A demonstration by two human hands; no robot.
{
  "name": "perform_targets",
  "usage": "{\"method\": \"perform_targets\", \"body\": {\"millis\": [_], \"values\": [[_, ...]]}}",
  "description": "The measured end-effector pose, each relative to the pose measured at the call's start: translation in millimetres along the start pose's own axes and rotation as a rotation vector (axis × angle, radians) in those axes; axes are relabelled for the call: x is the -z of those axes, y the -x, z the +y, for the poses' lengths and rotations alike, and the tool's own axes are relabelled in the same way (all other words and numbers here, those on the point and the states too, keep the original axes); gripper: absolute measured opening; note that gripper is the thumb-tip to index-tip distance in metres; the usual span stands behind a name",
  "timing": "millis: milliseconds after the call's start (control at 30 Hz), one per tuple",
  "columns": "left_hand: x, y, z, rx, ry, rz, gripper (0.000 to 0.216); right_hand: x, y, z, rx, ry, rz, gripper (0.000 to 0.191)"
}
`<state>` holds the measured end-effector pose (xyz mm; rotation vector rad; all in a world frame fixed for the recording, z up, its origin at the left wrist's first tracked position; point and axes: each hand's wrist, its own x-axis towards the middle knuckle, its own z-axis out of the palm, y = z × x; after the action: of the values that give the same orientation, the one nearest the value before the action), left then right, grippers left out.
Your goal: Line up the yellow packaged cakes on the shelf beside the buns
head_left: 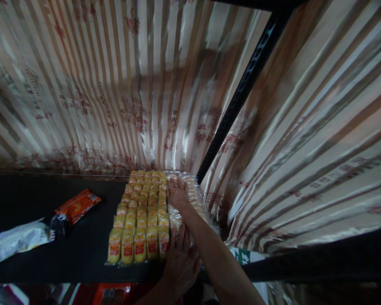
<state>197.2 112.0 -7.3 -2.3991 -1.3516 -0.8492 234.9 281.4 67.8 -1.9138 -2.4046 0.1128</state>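
On a dark shelf stand several tight rows of small yellow packaged cakes in clear wrappers with red labels. Against their right side lie rows of pale items in clear wrappers, partly hidden by my hands. My right hand rests flat on the rear of these pale packets, fingers stretched toward the back. Nearer the shelf's front edge, my left hand lies against the front of the same rows, its fingers extended and pointing away from me. Neither hand is wrapped around anything.
An orange and black snack bag and a white bag lie to the left. A black metal post rises behind the right corner. Striped curtain sheets hang at the back and right. Red packages show below the shelf.
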Motion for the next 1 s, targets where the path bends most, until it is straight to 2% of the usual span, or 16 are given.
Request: {"method": "perform_targets", "body": {"millis": [567, 833, 1000], "values": [[-3, 2, 3, 0.001, 0.014, 0.025, 0.056, -3, 4, 8, 0.100, -0.016, 0.062, 0.042], [-4, 2, 4, 0.001, 0.020, 0.003, 0.054, -1, 4, 11, 0.104, -0.006, 0.024, 0.043], [-8, 4, 5, 0.008, 0.028, -0.004, 0.053, 1, 2, 2, 0.054, -0.020, 0.027, 0.043]]}}
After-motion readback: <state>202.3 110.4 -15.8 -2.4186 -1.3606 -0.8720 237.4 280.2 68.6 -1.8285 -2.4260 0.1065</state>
